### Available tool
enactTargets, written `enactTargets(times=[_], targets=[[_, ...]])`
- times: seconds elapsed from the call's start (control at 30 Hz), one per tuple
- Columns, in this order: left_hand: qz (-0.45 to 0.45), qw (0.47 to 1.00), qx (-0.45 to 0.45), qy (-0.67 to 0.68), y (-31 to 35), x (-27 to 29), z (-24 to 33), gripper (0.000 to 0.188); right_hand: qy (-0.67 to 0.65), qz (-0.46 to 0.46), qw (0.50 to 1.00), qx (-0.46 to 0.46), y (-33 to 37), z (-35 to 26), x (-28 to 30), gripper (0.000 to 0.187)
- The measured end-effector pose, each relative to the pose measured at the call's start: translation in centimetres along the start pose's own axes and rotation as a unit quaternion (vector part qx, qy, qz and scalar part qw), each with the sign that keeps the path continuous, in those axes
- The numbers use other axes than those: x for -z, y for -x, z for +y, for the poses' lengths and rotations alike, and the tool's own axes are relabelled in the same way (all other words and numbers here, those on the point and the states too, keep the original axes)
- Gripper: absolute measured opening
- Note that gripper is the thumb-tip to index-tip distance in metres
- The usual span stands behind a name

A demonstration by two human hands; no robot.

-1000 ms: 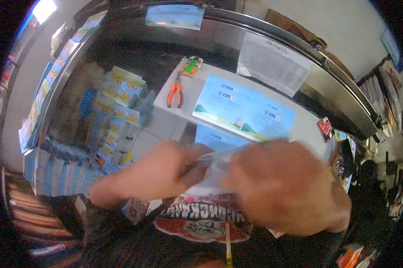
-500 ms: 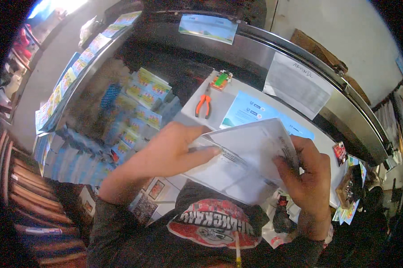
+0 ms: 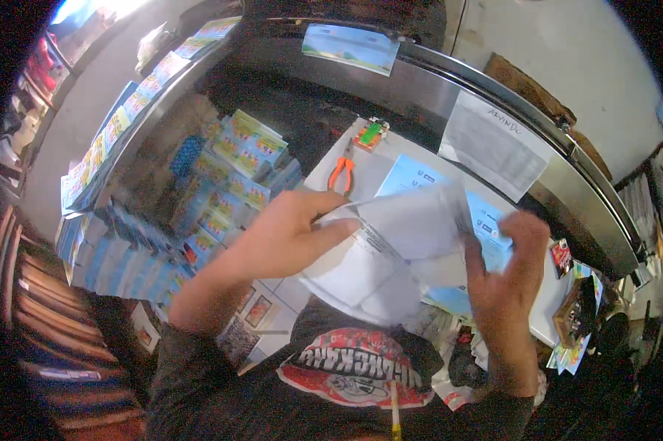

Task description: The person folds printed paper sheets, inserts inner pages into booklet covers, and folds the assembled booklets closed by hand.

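My left hand [image 3: 296, 231] grips a sheaf of white paper sheets [image 3: 375, 275] at its left edge, thumb on top and fingers underneath. The sheets tilt above the white table, and their far right corner is blurred by motion. Beside their right edge is my right hand [image 3: 509, 268], thumb and fingers apart with nothing between them; the thumb lies close to the paper, and I cannot tell whether it touches. Partly hidden behind the sheets lies a light blue printed sheet [image 3: 408, 176] on the table. Orange-handled pliers [image 3: 341, 174] rest at the table's far left.
A small green and orange object [image 3: 372, 134] sits beyond the pliers. Stacks of colourful printed leaflets [image 3: 247, 147] stand to the left. A metal rail with a taped paper [image 3: 493, 143] borders the far side. A brown tray [image 3: 575, 312] and a red packet [image 3: 561, 257] lie right.
My right hand has come off the sheets and moved slightly right, its fingers opening. The left hand keeps its grip, and the paper's right side has flattened and shifted.
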State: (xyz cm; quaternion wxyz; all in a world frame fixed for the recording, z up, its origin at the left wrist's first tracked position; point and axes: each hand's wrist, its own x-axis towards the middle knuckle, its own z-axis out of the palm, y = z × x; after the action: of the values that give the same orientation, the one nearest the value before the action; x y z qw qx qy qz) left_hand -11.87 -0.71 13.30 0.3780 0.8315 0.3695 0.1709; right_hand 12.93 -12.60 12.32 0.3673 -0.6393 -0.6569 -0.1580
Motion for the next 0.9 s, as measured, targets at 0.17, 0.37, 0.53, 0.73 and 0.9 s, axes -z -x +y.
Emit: enactTargets(times=[0.17, 0.37, 0.53, 0.73, 0.9], targets=[[0.031, 0.999, -0.013, 0.038, 1.2, -1.4, 1.0, 0.025, -0.187, -0.343, 0.914, -0.109, 2.7, -4.3, 0.1, 0.023], [0.036, 0.998, 0.047, -0.006, 1.8, -1.7, 1.1, 0.021, -0.306, -0.112, 0.945, -0.010, 6.1, -5.5, -3.2, 0.027], [0.039, 0.998, -0.044, 0.003, 2.4, -2.3, 1.4, 0.019, -0.483, -0.201, 0.807, -0.274, 5.0, -5.0, -6.3, 0.021], [-0.007, 0.999, -0.022, -0.037, 3.1, -2.3, 2.9, 0.019, -0.475, -0.171, 0.826, -0.251, 5.6, -5.0, -7.2, 0.019], [0.016, 0.998, -0.055, -0.039, 3.5, -2.8, 2.2, 0.021, -0.493, -0.195, 0.806, -0.263, 5.4, -5.1, -6.9, 0.020]])
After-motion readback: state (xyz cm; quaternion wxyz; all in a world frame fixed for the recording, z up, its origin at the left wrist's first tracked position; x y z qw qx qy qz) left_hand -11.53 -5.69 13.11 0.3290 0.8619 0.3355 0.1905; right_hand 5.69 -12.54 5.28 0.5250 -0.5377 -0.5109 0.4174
